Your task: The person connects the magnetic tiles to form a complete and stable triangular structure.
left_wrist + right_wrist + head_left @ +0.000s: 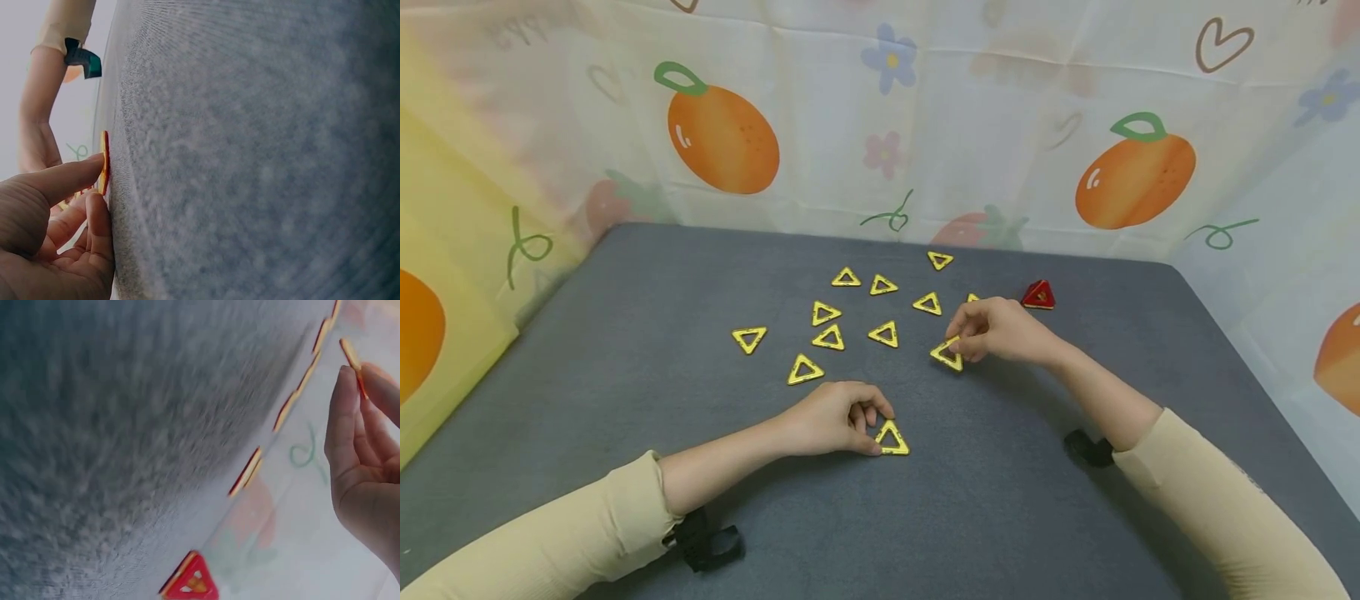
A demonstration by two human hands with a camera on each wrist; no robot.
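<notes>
Over the worktop, your left hand pinches a yellow triangle low down; your right hand pinches a second triangle, raised clear. You appear to be positioning triangles; the next move likely calls for controlled lowering.

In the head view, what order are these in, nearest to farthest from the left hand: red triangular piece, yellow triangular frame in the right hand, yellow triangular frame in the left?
1. Yellow triangular frame, pinched by the left hand.
2. Second yellow triangular frame, held by the right hand, ahead and rightward.
3. Red triangular piece, beyond the right hand, farther right.
</notes>
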